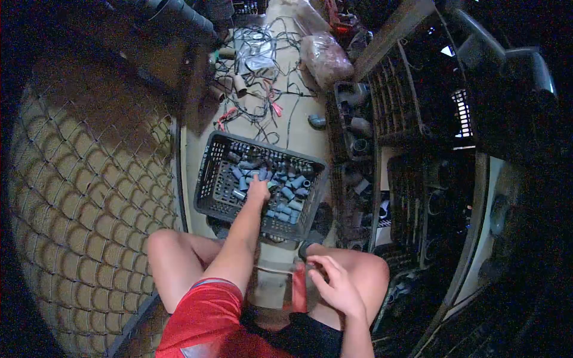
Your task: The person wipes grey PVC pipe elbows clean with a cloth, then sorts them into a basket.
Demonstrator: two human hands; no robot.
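A black perforated plastic crate (206, 179) stands on the floor in front of me, holding many short blue-grey plastic pipe fittings (286, 209). My left hand (258, 188) reaches down into the middle of it, its fingers closed at a fitting (262, 173). A small green patch shows beside that thumb. Over my right thigh, my right hand (335, 285) is raised with its fingers loosely bent and apart, holding nothing. A red upright object (299, 287) stands between my legs, just left of that hand.
Tangled dark cords (262, 101) and clear plastic sheeting (253, 51) cover the floor beyond the crate. A filled plastic bag (325, 58) lies farther back. Chain-link mesh (95, 203) runs along the left; stacked black crates (352, 128) with larger pipe pieces line the right.
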